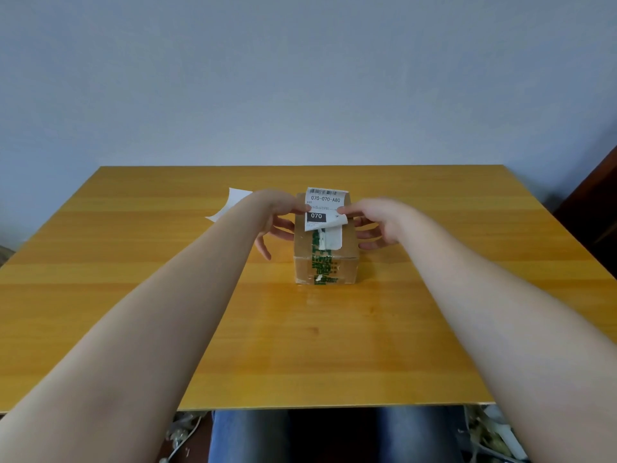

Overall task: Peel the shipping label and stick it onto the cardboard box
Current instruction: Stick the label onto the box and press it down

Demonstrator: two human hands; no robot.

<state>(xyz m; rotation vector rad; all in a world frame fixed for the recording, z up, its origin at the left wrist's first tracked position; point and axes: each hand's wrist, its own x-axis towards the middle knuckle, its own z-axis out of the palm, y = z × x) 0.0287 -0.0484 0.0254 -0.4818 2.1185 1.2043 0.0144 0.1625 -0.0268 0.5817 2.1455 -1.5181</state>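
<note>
A small brown cardboard box with green printed tape stands near the middle of the wooden table. Over its top hangs a white shipping label printed with a barcode and "070-070-A80"; its lower edge curls up off the box. My left hand pinches the label's left edge beside the box. My right hand pinches the label's right edge, the other fingers spread along the box's right side. A torn white remnant sticks to the box top below the label.
A curled white backing sheet lies on the table behind my left forearm. A dark piece of furniture stands at the right. My knees and some clutter on the floor show below the table's front edge.
</note>
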